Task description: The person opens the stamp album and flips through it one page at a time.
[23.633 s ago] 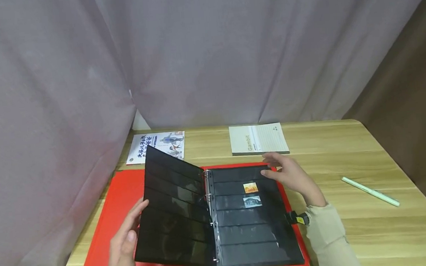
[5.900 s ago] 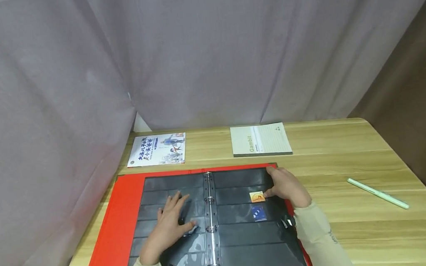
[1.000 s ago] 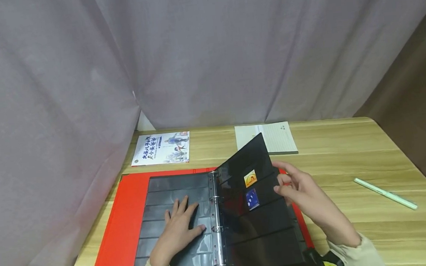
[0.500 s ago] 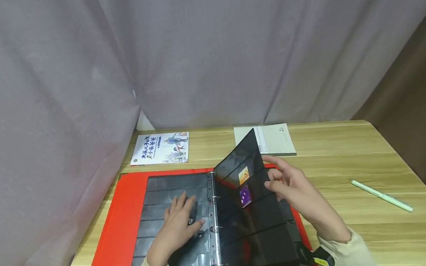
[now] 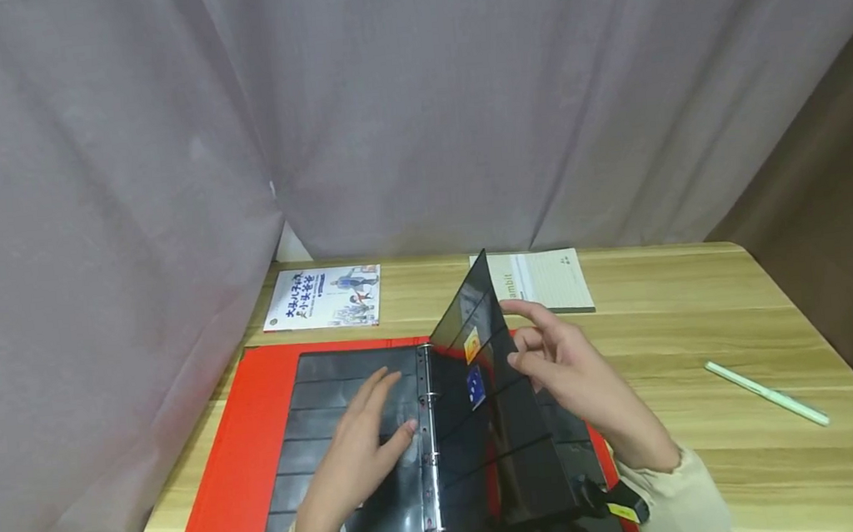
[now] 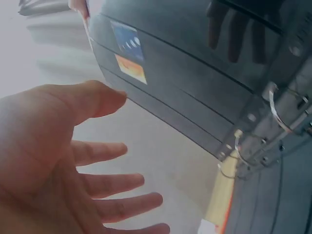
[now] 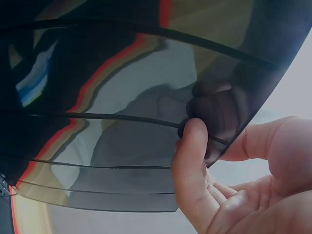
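Head: wooden table (image 5: 701, 311); grey curtain (image 5: 416, 133)

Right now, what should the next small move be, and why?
Probably swing the raised page over the rings toward the left page: the right hand pinches it, it stands tilted up from the rings, and the left hand, fingers extended over the left page, seems free to receive it.
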### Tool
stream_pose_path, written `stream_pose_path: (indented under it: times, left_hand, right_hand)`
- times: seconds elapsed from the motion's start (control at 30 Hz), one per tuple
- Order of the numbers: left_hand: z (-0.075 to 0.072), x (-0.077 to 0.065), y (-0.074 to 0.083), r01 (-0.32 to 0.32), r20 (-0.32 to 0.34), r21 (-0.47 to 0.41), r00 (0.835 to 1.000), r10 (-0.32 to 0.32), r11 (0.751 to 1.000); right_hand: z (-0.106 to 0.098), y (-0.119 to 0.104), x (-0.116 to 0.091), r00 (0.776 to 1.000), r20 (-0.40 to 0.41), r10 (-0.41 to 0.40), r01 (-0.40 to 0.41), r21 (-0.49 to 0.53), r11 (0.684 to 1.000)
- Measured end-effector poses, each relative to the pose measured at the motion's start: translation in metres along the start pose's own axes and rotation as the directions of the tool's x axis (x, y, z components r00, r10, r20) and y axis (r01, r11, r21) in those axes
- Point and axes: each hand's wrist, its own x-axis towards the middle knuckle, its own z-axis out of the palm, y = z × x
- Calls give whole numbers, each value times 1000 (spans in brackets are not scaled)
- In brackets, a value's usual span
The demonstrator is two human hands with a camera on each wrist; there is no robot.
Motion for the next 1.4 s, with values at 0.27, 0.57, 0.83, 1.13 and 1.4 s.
stream_pose_path:
  times: [0.27,0.57,0.83,1.13,1.4]
  left_hand:
    - [-7,-4,14,-131,-120,-77,985,121,988]
    - [-14,-8,33,-216,-151,-159,970,192,963]
    - [-16,-11,39,-227,-141,-164,969,205,960]
    - [-19,-15,51,-238,-102,-209,970,221,948]
    - [-15,-15,58,-272,-123,-175,960,253,946]
  right_hand:
    - [11,-7,11,999,36,17,-17,0,1000]
    - [25,-16,21,997,80,18,-16,-26,1000]
    - [32,-18,25,993,113,46,-41,-45,998]
    - [40,-15,30,989,144,37,-31,-44,999]
    - [44,-12,33,983,182,30,-29,-4,1000]
